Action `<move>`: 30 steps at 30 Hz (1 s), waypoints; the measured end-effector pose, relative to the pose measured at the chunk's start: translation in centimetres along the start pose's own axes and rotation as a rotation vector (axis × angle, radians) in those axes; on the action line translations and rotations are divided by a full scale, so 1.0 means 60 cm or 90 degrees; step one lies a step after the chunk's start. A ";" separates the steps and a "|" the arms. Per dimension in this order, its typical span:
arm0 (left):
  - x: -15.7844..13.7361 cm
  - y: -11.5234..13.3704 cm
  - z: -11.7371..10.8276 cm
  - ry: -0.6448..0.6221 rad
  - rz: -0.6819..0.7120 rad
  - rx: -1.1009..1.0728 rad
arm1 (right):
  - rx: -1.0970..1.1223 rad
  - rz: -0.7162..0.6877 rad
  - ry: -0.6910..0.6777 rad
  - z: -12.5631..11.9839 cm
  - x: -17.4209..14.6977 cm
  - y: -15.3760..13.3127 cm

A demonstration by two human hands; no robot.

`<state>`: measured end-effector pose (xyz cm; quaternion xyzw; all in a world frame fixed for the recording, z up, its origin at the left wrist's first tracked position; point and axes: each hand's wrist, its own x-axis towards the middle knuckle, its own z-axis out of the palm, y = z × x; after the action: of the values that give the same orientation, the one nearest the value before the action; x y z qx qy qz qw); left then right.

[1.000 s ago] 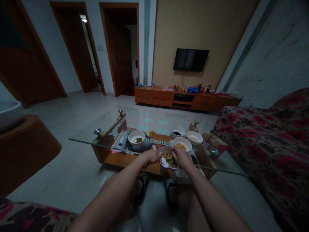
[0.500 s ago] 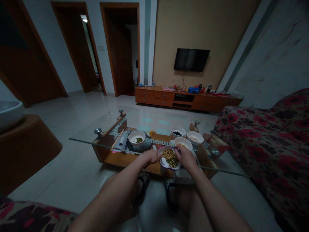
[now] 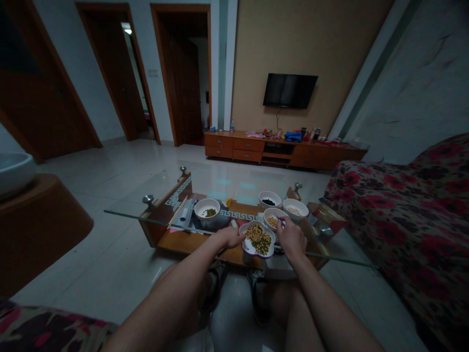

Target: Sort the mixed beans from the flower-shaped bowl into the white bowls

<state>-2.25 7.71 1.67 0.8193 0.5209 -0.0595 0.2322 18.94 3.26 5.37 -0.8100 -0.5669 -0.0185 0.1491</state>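
My left hand (image 3: 232, 237) is closed on the left rim of a scalloped bowl (image 3: 247, 247), white with a dark purplish edge. Yellowish beans (image 3: 253, 232) and green beans (image 3: 261, 244) lie mixed inside it. My right hand (image 3: 292, 238) pinches a thin purplish utensil (image 3: 280, 219) whose exact kind I cannot make out. Its tip is over a round white bowl (image 3: 266, 213) with yellowish beans. Close behind stand a white bowl of black beans (image 3: 270, 201) and another with pale pieces (image 3: 295, 209). Farther left, a white bowl (image 3: 202, 209) contains some green beans.
The bowls stand on a glass-topped table (image 3: 135, 213) with a sharp, transparent edge. Chopsticks (image 3: 178, 212) lie at its left. A floral sofa (image 3: 388, 195) borders the right side, and a low cabinet (image 3: 249, 146) stands against the far wall.
My right hand has moved off the scalloped bowl, to the right, bringing the purplish utensil over the yellowish-bean bowl. My left hand has stayed on the scalloped bowl.
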 end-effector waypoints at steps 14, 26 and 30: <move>-0.004 0.002 -0.001 0.009 0.011 -0.014 | 0.089 -0.276 -0.196 0.031 -0.004 -0.010; 0.001 -0.001 0.003 0.004 0.006 -0.018 | 0.054 -0.308 -0.174 0.048 -0.003 -0.015; 0.001 -0.003 0.005 0.012 0.019 -0.017 | 0.051 -0.308 -0.175 0.049 -0.002 -0.015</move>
<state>-2.35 7.72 1.33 0.8244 0.5113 -0.0411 0.2392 17.65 4.21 2.77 -0.6395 -0.7590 0.0788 0.0939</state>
